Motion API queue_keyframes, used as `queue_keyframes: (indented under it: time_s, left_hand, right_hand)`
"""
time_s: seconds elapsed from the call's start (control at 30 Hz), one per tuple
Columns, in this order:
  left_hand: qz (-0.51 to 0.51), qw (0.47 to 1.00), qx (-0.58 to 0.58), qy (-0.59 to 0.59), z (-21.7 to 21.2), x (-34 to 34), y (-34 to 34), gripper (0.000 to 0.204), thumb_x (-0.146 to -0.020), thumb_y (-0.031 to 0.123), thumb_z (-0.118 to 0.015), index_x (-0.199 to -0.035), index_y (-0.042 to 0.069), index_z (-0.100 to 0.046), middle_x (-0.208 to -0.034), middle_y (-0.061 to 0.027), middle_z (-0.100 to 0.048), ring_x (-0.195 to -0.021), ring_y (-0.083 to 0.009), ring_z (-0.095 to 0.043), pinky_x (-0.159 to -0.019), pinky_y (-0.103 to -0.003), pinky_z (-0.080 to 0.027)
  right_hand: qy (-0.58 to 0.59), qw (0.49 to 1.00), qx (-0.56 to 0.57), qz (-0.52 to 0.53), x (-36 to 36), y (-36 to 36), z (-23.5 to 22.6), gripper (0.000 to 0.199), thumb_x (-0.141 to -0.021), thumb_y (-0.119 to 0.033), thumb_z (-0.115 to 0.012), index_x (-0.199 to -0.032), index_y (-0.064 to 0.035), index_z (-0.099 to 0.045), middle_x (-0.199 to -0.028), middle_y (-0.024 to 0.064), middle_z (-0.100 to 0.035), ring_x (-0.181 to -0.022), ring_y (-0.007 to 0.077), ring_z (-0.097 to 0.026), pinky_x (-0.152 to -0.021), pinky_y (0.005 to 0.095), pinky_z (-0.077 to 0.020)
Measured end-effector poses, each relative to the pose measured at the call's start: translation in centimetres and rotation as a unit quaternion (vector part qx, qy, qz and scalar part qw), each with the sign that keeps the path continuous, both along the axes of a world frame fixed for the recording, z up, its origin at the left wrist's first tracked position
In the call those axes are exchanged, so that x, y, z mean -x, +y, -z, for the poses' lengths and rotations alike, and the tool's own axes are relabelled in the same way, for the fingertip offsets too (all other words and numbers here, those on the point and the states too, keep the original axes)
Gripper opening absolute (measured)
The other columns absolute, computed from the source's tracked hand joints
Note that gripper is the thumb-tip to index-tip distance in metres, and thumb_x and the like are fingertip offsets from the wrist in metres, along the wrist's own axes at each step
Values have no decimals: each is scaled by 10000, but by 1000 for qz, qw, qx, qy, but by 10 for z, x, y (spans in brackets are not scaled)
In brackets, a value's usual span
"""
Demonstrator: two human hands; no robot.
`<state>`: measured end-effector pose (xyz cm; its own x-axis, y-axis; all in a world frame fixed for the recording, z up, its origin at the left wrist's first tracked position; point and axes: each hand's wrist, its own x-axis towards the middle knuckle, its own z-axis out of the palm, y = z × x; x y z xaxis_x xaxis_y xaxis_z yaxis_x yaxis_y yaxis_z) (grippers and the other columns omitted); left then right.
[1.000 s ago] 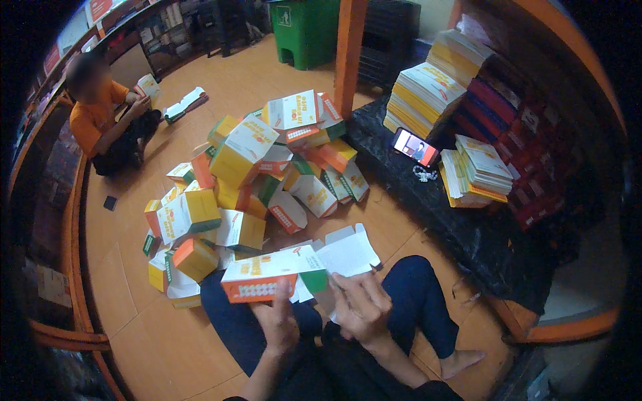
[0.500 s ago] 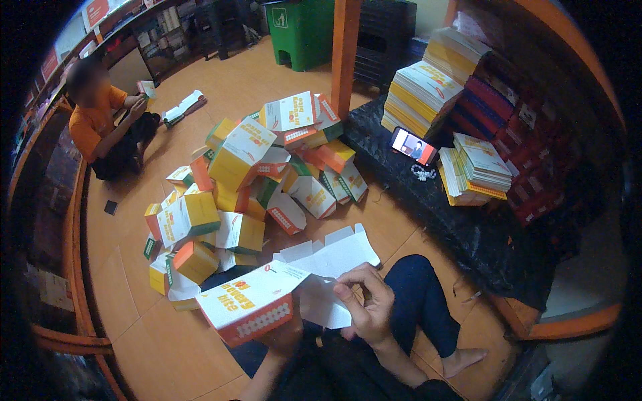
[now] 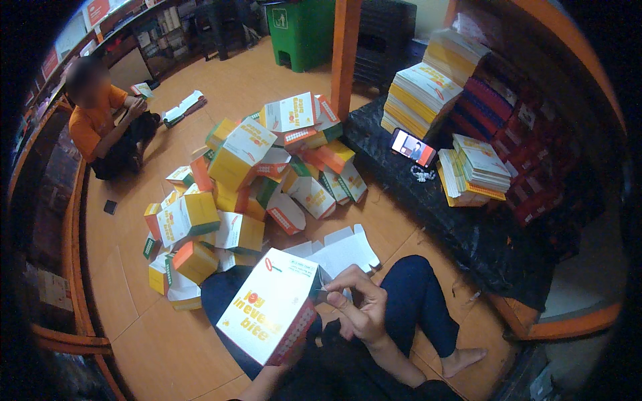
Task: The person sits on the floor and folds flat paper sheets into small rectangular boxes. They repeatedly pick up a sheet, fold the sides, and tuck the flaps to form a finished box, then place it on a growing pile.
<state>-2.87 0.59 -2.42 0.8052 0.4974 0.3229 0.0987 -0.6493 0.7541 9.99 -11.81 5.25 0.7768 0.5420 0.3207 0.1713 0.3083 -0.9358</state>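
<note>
Cardboard fills the floor: a big heap of folded food boxes (image 3: pixel 261 174), white, yellow, orange and green, lies tumbled between the seated person and an orange post (image 3: pixel 346 53). To the right, on a dark mat (image 3: pixel 468 227), stand tall stacks of flat, unfolded blanks (image 3: pixel 428 87), with a smaller stack (image 3: pixel 478 167) near a lit phone (image 3: pixel 412 148) propped between them. A green bin (image 3: pixel 304 30) stands at the back. A second person in an orange shirt (image 3: pixel 93 123) sits well apart on the left, hands busy with another box.

In the lap, above the dark trousers, sits the box being assembled (image 3: pixel 271 314), white on top with an orange patterned side, tilted toward the camera. The left hand (image 3: pixel 287 357) is almost wholly hidden beneath it and seems to carry it from below; whether those fingers are curled tight cannot be told. The right hand (image 3: pixel 364 307) is at the box's open right end, thumb and fingers pinched together on an end flap (image 3: pixel 321 281). More flat blanks (image 3: pixel 344 250) lie just beyond the knees.

Doing this fold well probably means holding the body square from underneath while the flap is creased along its score and tucked fully in, so the walls do not bow.

The heap's boxes look closed; what is inside them, or inside the held one, cannot be seen.
</note>
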Motion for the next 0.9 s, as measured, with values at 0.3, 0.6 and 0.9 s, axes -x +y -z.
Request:
queue_keyframes:
  time_s: [0.3, 0.6, 0.9]
  left_hand:
    - [8, 1000, 20, -9, -1, -4, 1, 342, -959, 144, -630, -1282, 37, -592, -1197, -137, -652, -1123, -298, -613, -927, -397, -496]
    - [1, 1000, 26, -10, 2, -4, -9, 345, -966, 134, -605, -1296, 36, -580, -1205, -145, -646, -1142, -308, -599, -944, -401, -485]
    - [72, 997, 22, 16, 7, -5, 2, 349, -973, 124, -580, -1310, 35, -567, -1212, -154, -640, -1162, -317, -586, -960, -405, -474]
  right_hand:
    - [22, 999, -27, -5, 0, 1, 7, 98, -892, -47, -720, -978, -2, -732, -915, 75, -633, -866, 156, -587, -795, 280, -466]
    - [-373, 903, 197, 79, 7, 12, 10, 571, -759, 17, -718, -1302, -145, -648, -1290, 172, -593, -1102, 360, -657, -920, 414, -550]
    - [-242, 936, 256, 25, -13, -7, -5, 660, -866, 17, -615, -1468, -225, -495, -1259, 130, -677, -1047, 337, -703, -844, 429, -590]
